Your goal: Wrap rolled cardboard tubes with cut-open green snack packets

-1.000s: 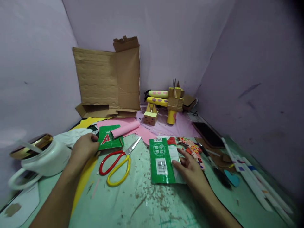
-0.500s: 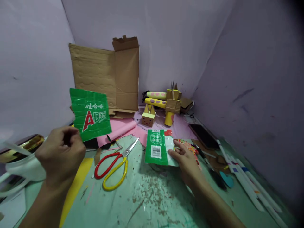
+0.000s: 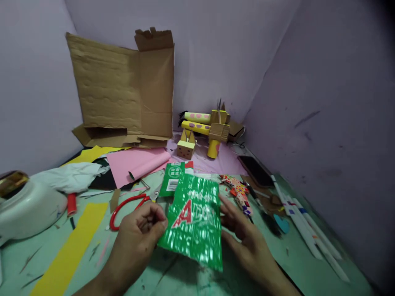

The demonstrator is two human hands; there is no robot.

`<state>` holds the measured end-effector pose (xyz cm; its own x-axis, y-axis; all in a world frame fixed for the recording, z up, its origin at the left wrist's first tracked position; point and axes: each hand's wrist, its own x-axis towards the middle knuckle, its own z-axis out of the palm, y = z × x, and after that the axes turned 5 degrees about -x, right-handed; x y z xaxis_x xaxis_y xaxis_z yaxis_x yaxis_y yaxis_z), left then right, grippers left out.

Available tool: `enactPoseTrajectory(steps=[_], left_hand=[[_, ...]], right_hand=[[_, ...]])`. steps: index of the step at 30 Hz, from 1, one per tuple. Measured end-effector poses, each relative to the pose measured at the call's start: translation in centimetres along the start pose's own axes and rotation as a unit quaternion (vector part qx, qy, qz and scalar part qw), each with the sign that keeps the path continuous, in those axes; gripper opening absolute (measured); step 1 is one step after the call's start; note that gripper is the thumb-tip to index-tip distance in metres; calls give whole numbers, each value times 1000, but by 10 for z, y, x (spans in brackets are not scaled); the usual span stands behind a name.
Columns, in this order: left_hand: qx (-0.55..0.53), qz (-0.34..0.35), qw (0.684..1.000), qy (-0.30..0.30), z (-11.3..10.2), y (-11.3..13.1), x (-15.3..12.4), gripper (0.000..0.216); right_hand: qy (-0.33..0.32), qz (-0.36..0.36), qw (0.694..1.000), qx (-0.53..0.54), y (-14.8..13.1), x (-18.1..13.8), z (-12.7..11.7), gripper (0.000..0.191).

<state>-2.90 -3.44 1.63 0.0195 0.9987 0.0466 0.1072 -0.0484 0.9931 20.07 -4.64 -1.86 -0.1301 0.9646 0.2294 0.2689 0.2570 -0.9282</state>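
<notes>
My left hand (image 3: 140, 230) pinches the lower left edge of a green printed sheet (image 3: 197, 222) with a big red "A" and white lettering. The sheet looks shiny and crinkled and is held tilted above the table. Close to its right edge, my right hand (image 3: 247, 242) has its fingers apart; whether the fingertips touch the sheet is unclear. Behind it lies a smaller green printed piece (image 3: 169, 176) with a barcode and a red corner, partly covered. Scissors with a red handle loop (image 3: 123, 207) show left of the sheet, the rest mostly hidden by my left hand and the sheet.
An opened cardboard box (image 3: 108, 82) stands at the back left, near pink paper (image 3: 123, 164). Cardboard animal figures (image 3: 219, 133) stand behind. Markers (image 3: 314, 230) and a phone (image 3: 256, 170) lie right; a white bowl-like container (image 3: 31, 209) and yellow strip (image 3: 74, 246) are left.
My left hand has brought the larger green sheet right and down to the middle. My right hand has left the smaller piece and come beside the sheet. The view has shifted slightly.
</notes>
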Motion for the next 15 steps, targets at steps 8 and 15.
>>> enactPoseTrajectory(steps=[8,15], left_hand=[[-57,-209,957,-193,15,-24,-7,43],[203,166,946,-190,18,-25,-17,37]], right_hand=[[15,-26,999,-21,4,-38,-10,39],[16,-24,996,-86,10,-42,-6,42]])
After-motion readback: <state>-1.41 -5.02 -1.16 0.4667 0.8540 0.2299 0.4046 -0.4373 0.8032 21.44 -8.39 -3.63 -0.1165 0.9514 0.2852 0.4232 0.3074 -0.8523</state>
